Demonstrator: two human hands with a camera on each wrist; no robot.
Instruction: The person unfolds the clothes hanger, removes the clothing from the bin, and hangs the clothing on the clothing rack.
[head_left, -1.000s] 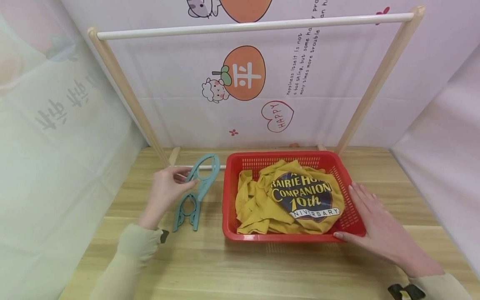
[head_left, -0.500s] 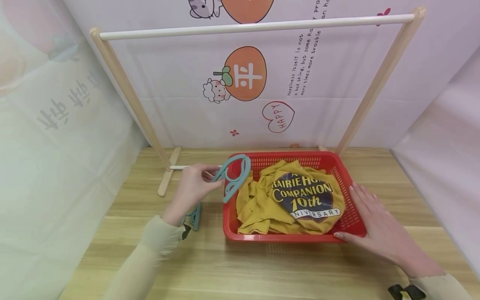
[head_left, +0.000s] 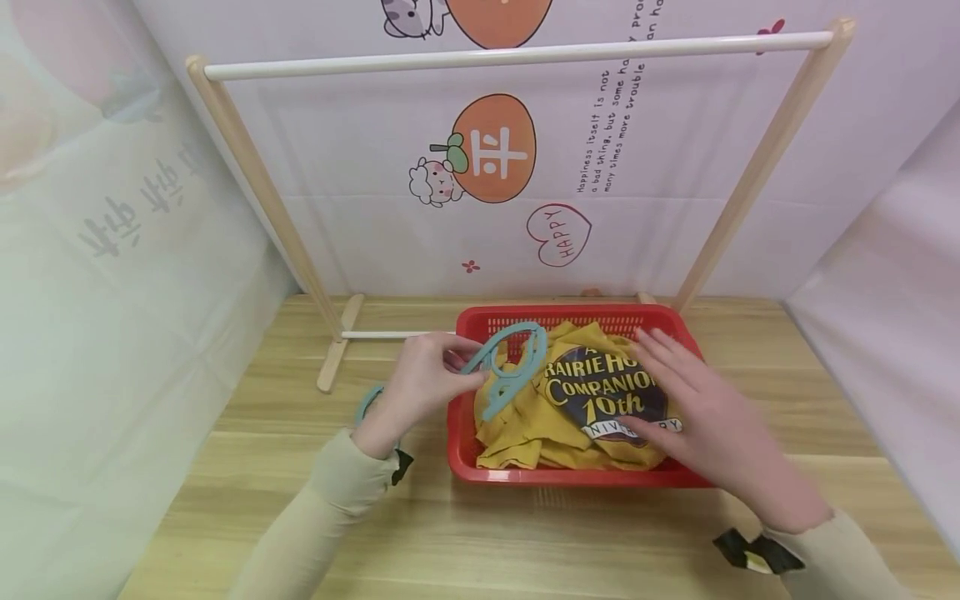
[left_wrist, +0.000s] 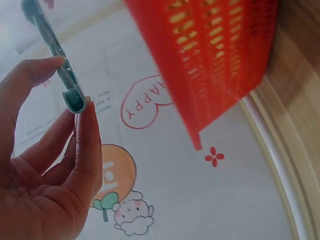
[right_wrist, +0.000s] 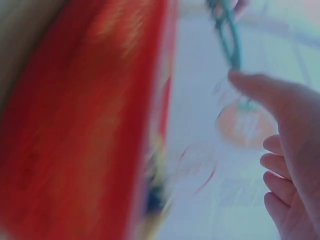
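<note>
Pale wood-grain desk (head_left: 480, 542), seen from a person's own viewpoint, with cartoon-printed white cloth behind. Blue-green hanger (head_left: 512, 385): it is pinched between thumb and fingers of the left grip (head_left: 429, 371), its looped body reaching out to the right of those fingers, above the left part of the basket. Seen from the left wrist, the hanger appears almost edge-on.

Just right of the left grip is bunched yellow cloth (head_left: 525, 425), printed with a dark blue emblem in which the words "Companion 10th" can be read. It lies inside a red basket (head_left: 570, 477) with slotted sides. A second hanger (head_left: 365, 402), mostly hidden behind the left wrist, is on the side nearer the person.

To the right, well apart from the left grip, the right grip (head_left: 708, 421) is released, fingers extended, holding nothing. It is over the right side of the basket; whether it touches the cloth cannot be told, and its wrist view is blurred.

Beyond both grips stands a wooden rack (head_left: 261, 192) with a white top bar (head_left: 517, 57).
</note>
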